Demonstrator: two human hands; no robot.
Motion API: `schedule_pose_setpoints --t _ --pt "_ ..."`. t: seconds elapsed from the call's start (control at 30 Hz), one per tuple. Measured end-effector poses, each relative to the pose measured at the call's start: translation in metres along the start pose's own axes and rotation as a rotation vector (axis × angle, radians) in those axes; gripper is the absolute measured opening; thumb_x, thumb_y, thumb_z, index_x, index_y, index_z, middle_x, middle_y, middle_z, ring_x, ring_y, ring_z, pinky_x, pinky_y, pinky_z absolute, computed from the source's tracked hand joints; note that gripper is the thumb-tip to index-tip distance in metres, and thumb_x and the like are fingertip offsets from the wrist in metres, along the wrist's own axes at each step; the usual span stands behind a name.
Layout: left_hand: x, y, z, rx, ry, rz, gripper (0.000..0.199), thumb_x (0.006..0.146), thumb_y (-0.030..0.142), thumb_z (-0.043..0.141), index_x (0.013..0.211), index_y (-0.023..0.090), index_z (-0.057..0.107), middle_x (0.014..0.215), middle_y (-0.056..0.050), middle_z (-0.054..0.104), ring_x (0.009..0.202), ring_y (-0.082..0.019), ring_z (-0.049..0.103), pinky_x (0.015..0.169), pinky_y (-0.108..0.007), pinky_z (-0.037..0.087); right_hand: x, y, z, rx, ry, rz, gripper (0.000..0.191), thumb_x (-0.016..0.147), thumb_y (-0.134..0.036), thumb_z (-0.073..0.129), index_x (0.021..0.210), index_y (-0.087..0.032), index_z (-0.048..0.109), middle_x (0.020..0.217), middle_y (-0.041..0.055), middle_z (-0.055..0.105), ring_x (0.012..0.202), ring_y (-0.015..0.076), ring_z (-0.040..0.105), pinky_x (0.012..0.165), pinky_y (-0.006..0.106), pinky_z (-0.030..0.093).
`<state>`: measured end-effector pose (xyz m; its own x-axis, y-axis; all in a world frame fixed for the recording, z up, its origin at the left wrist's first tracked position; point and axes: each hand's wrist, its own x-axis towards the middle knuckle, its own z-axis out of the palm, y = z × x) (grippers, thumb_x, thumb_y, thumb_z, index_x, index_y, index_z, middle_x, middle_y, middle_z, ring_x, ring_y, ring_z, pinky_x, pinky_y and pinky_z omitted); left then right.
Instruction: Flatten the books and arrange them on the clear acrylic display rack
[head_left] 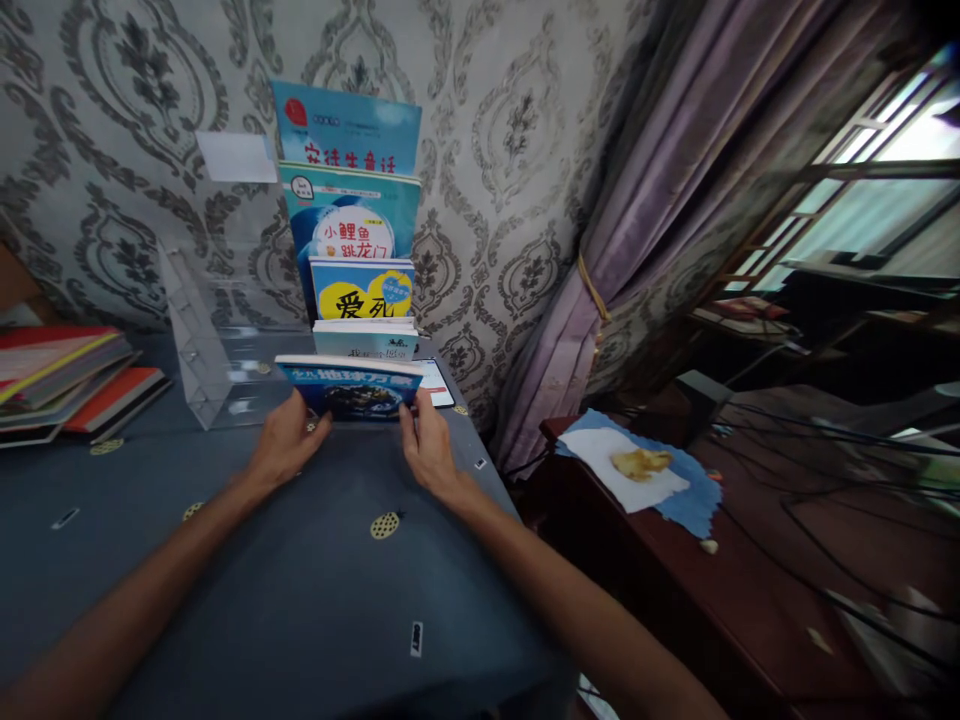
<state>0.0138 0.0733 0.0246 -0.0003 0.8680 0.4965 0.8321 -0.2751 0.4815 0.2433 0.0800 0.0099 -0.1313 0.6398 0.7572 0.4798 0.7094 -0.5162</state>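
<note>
A dark blue book [349, 392] is held upright by its lower sides, my left hand [286, 440] at one edge and my right hand [429, 440] at the other, both closed on it. Behind it, books stand in rising tiers: a pale teal one [360, 342], a yellow and blue one [364, 290], a teal one [352, 215] and a light blue one [349, 125] at the top. To their left is a clear plastic rack [196, 340] with a blank white label [236, 157].
A pile of books [64, 375] lies on the blue tablecloth [300, 600] at the left. A phone [436, 382] lies behind my right hand. At the right, a dark red desk [675, 560] bears a blue cloth [694, 490] and cables; a purple curtain [622, 230] hangs behind.
</note>
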Motion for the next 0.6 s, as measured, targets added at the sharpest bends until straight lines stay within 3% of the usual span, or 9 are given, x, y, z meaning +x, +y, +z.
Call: schedule_pose_setpoints --t 0.33,0.6 --pt "0.037 0.011 -0.01 0.085 0.149 0.087 0.022 0.09 0.038 0.054 0.103 0.021 0.052 0.077 -0.003 0.062 0.071 -0.023 0.063 0.07 -0.035 0.048 0.054 0.009 -0.003 -0.026 0.094 -0.101 0.019 0.105 -0.031 0.036 0.118 -0.023 0.047 0.097 0.008 0.063 0.084 0.0237 0.063 0.075 0.038 0.053" --pt "0.043 0.004 -0.001 0.138 0.11 0.12 0.022 0.093 0.032 0.053 0.11 0.018 0.053 0.091 -0.01 0.07 0.086 -0.029 0.069 0.076 -0.038 0.053 0.058 0.024 0.005 -0.003 0.103 -0.068 0.02 0.105 -0.036 0.036 0.116 -0.023 0.048 0.096 0.0074 0.063 0.083 0.0231 0.061 0.076 0.039 0.053"
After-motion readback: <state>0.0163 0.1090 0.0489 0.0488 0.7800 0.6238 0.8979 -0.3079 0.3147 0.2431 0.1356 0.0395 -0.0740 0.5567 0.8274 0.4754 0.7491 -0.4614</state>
